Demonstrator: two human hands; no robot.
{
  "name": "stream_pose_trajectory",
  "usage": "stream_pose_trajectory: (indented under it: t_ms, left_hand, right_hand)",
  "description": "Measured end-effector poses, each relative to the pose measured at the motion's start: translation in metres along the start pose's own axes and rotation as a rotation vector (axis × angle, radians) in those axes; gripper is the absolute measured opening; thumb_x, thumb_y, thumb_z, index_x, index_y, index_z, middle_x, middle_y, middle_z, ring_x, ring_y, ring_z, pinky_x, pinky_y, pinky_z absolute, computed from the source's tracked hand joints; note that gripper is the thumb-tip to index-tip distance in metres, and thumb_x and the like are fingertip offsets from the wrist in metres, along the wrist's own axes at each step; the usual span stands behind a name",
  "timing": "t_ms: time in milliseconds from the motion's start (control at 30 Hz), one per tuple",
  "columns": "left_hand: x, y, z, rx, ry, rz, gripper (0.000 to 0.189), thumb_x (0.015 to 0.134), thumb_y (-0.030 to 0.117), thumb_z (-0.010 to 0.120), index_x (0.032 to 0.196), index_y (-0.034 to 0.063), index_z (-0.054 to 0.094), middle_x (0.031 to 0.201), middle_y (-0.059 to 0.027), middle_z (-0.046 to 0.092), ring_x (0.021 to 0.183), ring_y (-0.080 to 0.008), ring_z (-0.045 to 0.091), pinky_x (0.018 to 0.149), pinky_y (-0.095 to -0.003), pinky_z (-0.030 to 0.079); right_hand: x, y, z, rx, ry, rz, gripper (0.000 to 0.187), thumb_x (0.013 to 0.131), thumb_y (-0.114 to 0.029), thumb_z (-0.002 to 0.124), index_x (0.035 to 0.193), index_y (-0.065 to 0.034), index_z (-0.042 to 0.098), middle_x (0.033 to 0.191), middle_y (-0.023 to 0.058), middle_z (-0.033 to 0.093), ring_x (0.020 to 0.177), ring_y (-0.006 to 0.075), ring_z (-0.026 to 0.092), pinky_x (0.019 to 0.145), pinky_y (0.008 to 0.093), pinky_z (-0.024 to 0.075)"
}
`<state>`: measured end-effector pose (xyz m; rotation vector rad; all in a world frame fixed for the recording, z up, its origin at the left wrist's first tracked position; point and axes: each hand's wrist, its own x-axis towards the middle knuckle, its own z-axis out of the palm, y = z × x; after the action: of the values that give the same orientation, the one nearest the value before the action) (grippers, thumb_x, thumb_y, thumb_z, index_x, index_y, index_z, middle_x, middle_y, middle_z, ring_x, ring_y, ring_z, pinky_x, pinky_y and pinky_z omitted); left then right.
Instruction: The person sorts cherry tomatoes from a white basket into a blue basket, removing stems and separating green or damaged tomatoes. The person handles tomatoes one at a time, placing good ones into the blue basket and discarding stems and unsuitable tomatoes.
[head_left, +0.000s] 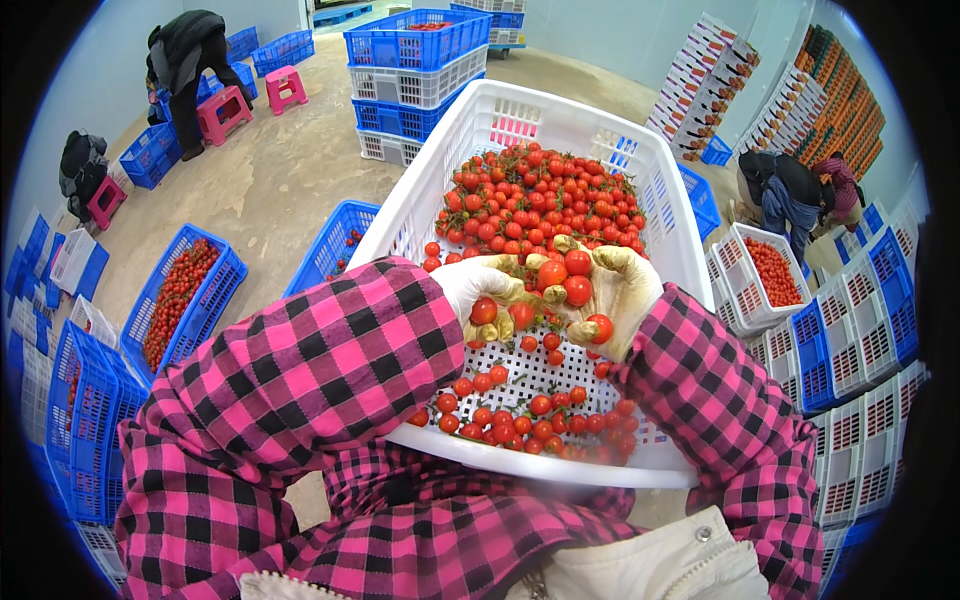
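Observation:
Both hands wear stained white gloves and meet above a large white perforated plastic crate. My left hand has its fingers closed around small red tomatoes. My right hand holds several cherry tomatoes between its thumb and fingers, close beside the left. Beyond the hands a heap of cherry tomatoes, some on green stems, fills the far part of the crate. Nearer to me, loose tomatoes lie scattered on the crate's perforated floor.
Blue crates, one holding tomatoes, stand at the left. A stack of blue and white crates rises behind. At the right are a white crate of tomatoes and stacked crates. Several people bend or sit farther off, near pink stools.

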<state>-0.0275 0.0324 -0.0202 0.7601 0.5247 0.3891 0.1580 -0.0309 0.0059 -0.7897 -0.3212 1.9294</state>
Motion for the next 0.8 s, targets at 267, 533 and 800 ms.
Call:
stream_pose_trajectory:
  t_ms: [267,533,800]
  left_hand:
    - [0.002,-0.001,0.004,0.372,0.016,-0.014,0.042,0.081,0.021,0.057,0.116,0.0020,0.044,0.093,-0.0069,0.060,0.038,-0.0068,0.041,0.032,-0.0189,0.029]
    - [0.022,-0.022,0.016,0.133,0.012,-0.107,0.027,0.075,0.014,0.065,0.099,0.0045,0.055,0.087,-0.0072,0.061,0.070,-0.0101,0.060,0.051,-0.0188,0.048]
    - [0.006,-0.012,0.018,-0.005,0.191,0.002,0.029,0.073,0.012,0.061,0.101,0.0034,0.054,0.083,-0.0103,0.060,0.051,-0.0093,0.050,0.040,-0.0185,0.040]
  right_hand:
    - [0.008,0.012,0.005,-0.163,0.282,-0.247,0.034,0.082,-0.033,0.046,0.110,-0.0137,0.042,0.098,0.0053,0.053,0.080,0.0220,0.056,0.052,0.0351,0.0463]
    - [0.025,0.043,0.001,-0.511,0.425,-0.442,0.029,0.087,-0.030,0.037,0.103,-0.0089,0.051,0.087,0.0070,0.057,0.066,0.0171,0.054,0.047,0.0284,0.0436]
    - [0.029,0.008,-0.008,-0.171,0.598,-0.471,0.016,0.083,-0.020,0.044,0.086,-0.0059,0.051,0.082,0.0086,0.056,0.073,0.0249,0.057,0.048,0.0379,0.0482]
